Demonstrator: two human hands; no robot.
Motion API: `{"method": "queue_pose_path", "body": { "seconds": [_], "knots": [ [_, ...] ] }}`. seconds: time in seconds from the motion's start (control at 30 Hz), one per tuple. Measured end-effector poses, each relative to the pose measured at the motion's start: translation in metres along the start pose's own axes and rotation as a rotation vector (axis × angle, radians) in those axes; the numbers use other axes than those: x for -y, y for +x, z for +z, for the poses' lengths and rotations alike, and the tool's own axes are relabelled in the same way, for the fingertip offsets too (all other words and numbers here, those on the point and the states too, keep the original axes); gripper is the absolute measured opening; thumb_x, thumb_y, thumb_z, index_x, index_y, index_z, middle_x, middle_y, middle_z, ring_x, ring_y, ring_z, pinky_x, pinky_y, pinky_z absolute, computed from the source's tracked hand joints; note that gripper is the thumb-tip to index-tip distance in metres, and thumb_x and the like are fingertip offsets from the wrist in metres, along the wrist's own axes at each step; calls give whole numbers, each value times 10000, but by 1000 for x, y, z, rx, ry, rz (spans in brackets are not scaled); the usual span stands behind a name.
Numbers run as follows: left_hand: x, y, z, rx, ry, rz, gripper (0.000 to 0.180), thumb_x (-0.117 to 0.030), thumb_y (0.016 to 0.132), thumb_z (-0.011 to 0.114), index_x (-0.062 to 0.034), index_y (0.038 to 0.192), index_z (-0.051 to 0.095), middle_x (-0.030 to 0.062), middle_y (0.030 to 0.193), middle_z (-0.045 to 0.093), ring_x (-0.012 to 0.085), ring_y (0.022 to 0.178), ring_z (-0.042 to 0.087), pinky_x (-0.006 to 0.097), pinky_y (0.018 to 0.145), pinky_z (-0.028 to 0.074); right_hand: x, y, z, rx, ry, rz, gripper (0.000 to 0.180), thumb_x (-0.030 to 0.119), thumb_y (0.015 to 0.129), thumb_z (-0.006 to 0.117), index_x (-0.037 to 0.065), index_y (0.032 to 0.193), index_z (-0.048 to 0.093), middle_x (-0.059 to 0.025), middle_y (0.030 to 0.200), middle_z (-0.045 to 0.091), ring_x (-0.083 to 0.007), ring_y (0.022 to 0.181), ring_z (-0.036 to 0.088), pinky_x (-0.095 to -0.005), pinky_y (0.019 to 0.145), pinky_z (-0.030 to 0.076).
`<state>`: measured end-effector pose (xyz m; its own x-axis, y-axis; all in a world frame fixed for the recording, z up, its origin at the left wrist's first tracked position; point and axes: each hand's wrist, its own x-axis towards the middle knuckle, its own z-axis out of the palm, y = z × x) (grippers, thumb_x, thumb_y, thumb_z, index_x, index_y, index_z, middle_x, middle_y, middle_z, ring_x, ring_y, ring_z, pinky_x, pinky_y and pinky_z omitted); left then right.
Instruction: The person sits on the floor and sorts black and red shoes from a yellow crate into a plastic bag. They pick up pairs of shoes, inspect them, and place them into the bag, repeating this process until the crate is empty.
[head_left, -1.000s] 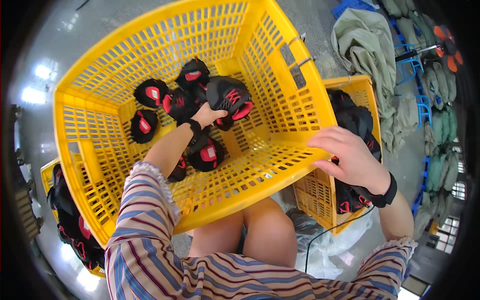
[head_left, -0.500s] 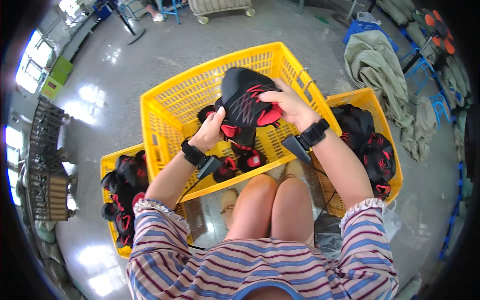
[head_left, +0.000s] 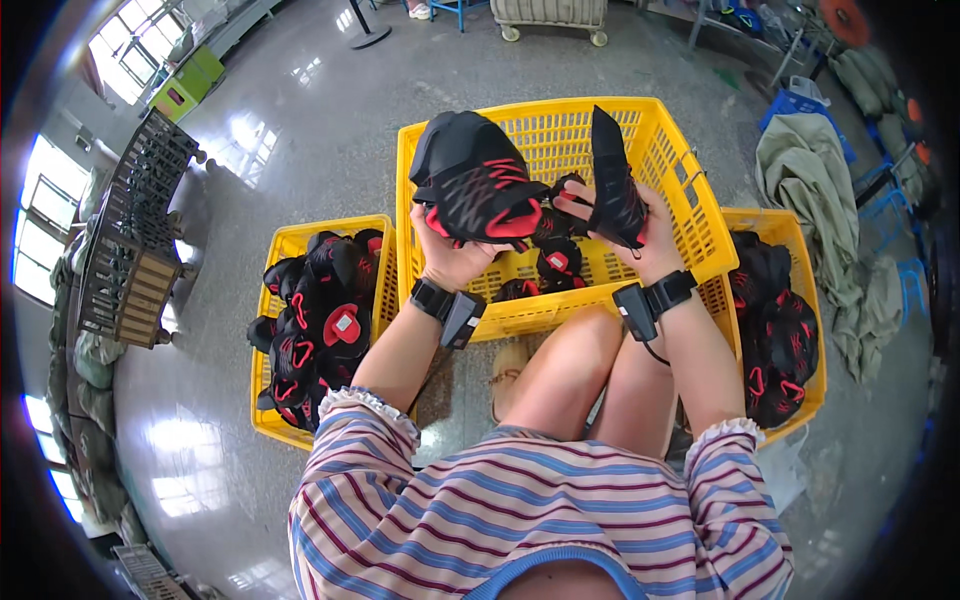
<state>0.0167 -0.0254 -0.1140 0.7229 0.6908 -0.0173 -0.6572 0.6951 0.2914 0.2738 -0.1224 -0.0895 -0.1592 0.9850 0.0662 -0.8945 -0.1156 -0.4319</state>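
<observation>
Shoe upper in left hand, second upper in right hand, both grips closed around them; gap between, yellow crate rim below.

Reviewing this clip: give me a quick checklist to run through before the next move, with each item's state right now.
1. Left hand secure: ok, it holds a black and red shoe upper from its lower side.
2. Right hand secure: ok, it grips a second upper, seen nearly edge-on.
3. Held uppers apart: ok, a gap shows between them.
4. Hands free: not ok, both are occupied.
5. Middle yellow basket emptied: not ok, more black and red pieces lie inside.
6. All left fingers on the upper: cannot tell, some are hidden.
</observation>
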Motion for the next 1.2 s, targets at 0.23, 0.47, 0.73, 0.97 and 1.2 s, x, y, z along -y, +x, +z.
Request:
{"method": "queue_pose_path", "body": {
  "seconds": [0.23, 0.47, 0.73, 0.97, 1.2],
  "knots": [
    [-11, -29, -15, 171, 16, -30, 857, -765, 803, 299, -141, 1381, 411, 102, 1379, 473, 322, 1202, 496, 512, 933, 431, -54, 15, 15, 40, -193, 49, 619, 323, 872, 565, 7, 1373, 382, -227, 1357, 455, -413, 1228, 468, -476, 1017, 419],
    [-32, -63, -23, -46, 241, 203, 691, -586, 870, 365, -72, 1324, 449, 99, 1327, 522, 267, 1236, 479, 420, 1039, 373, -105, 31, 36, -76, -378, 15, 551, 200, 854, 585, 50, 1357, 419, -105, 1256, 568, -228, 1118, 580, -385, 967, 468],
    [-139, -254, -27, -412, 302, 1232, 474, -413, 895, 467, -44, 1186, 527, 122, 1174, 603, 284, 1062, 576, 436, 888, 470, -158, 56, 13, -284, -29, 393, 301, 190, 883, 563, -8, 1109, 587, -144, 1086, 652, -254, 982, 638, -372, 924, 490],
    [-123, -402, -35, -588, 327, 1502, 515, -413, 884, 447, -55, 1251, 501, 139, 1194, 586, 319, 1123, 551, 393, 861, 494, -285, 125, 106, -82, -182, 498, 360, 315, 914, 546, 38, 1140, 587, -107, 1118, 651, -215, 993, 644, -350, 895, 517],
    [-68, -365, -49, -594, 220, 1122, 482, -435, 869, 470, -80, 1184, 555, 80, 1142, 623, 248, 1018, 603, 403, 864, 482, -358, 114, 123, 95, -420, 719, 1098, 749, 762, 504, 155, 1494, -58, -286, 1497, 61, -469, 1327, 248, -602, 891, 464]
  ]
}}
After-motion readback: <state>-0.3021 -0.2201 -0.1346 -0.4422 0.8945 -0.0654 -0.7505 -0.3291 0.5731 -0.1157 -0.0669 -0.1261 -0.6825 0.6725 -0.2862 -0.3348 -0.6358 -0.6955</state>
